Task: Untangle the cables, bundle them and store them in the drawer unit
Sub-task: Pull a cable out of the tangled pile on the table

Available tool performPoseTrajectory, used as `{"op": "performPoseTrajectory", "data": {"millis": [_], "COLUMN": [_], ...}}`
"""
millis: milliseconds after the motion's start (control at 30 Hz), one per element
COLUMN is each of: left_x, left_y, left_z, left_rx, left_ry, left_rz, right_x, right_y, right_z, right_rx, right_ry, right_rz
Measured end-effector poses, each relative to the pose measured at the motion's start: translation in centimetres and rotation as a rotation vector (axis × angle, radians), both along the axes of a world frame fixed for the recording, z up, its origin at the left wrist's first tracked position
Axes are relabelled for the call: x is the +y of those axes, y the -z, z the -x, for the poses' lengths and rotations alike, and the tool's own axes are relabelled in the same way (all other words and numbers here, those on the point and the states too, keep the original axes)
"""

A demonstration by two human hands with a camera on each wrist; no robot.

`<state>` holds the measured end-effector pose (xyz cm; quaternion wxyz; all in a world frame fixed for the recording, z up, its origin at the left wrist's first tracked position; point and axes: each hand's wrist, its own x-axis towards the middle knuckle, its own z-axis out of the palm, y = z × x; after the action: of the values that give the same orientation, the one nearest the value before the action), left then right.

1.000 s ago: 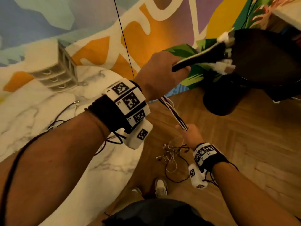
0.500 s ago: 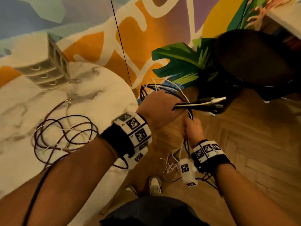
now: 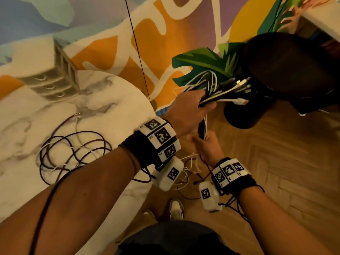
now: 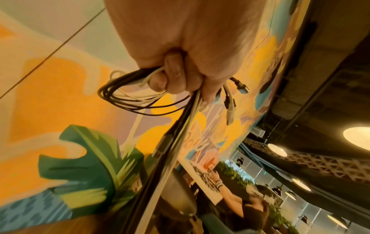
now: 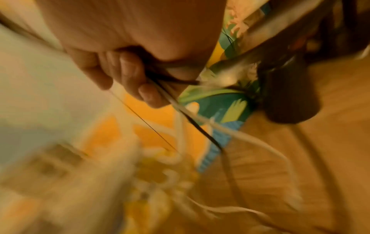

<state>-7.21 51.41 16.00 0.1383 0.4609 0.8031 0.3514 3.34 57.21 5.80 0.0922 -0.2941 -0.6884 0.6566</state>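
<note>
Nearest the camera, loose cable tails in white and dark red were seen hanging below the wrists toward the wooden floor, not yet gathered.

Right hand: held low, its fingers curled round the hanging strands just below the other hand; the wrist view was blurred, so finer detail of the grip could not be told.

Left hand: clenched as a fist about the cable bundle. Black and white loops were seen projecting from one side of the fist and several plug ends from the other, with the remaining length running down toward the right hand.

On the marble surface, to the left, a second group of dark red and white cables was found lying in loose overlapping rings, untouched by either hand.

Farthest, at the rear of the surface, the drawer unit was noted; its drawers appeared closed.

Progress was judged early to middling: one bundle was partly coiled and untied, one group was left to be sorted, and nothing had been stored.
</note>
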Motion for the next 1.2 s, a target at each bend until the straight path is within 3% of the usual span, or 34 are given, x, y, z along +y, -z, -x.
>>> {"op": "performPoseTrajectory", "data": {"millis": [167,367,500,600,700,767,900,1033,1200], "left_x": [-1.5,-2.8,-3.5,-4.0,-4.1,-3.9,-3.4,-3.6,-4.2], "left_y": [-4.7,-5.1,-5.7,-7.0,-7.4,-6.8,-6.2,-7.5,-7.1], "left_z": [3.1,3.6,4.8,5.6,6.3,6.4,6.0,6.6,6.3], "left_rx": [0.094,0.039,0.059,0.120,0.191,0.190,0.167,0.176,0.197], "left_ry": [-0.096,-0.107,-0.154,-0.162,-0.187,-0.182,-0.155,-0.166,-0.177], "left_rz": [-0.147,-0.208,-0.279,-0.352,-0.398,-0.400,-0.404,-0.412,-0.439], "right_x": [0.3,1.3,2.9,3.6,4.5,5.0,5.4,5.9,5.2], "right_y": [6.7,9.9,10.3,11.6,13.9,14.8,14.3,15.0,16.0], "right_z": [-2.0,-0.2,1.5,-0.1,-2.7,-3.4,-2.3,-3.0,-5.4], "right_rx": [-0.431,-0.607,-0.481,-0.543,-0.843,-0.938,-0.929,-0.970,-0.957], "right_ry": [0.031,0.228,0.493,0.382,0.286,0.255,0.179,0.256,0.085], "right_rz": [-0.066,0.164,0.072,-0.058,-0.105,-0.087,-0.027,-0.155,-0.111]}}
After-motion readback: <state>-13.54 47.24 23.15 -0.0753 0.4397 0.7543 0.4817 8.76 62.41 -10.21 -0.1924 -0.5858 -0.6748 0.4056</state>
